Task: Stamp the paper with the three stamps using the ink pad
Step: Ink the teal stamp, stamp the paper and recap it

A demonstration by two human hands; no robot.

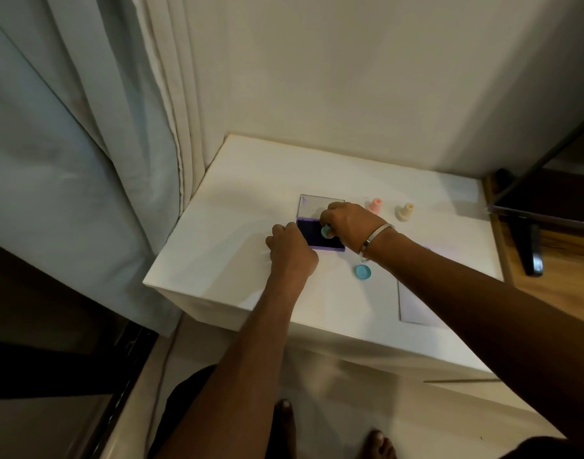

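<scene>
Teal stamp (326, 231): centre frame, on the open ink pad (313, 234), pinched by the right hand (348, 225). Likely light, rigid; best gripped at its handle. Left hand (289, 248), fingers curled, steadies the pad's left edge.

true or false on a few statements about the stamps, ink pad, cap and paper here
1. The right hand holds the teal stamp on the open ink pad. True.
2. The pink stamp and cream stamp lie tipped over. False: both stand upright.
3. The teal cap lies on the table, apart from the ink pad. True.
4. The left hand presses on the paper. False: it rests at the ink pad's left edge.
</scene>
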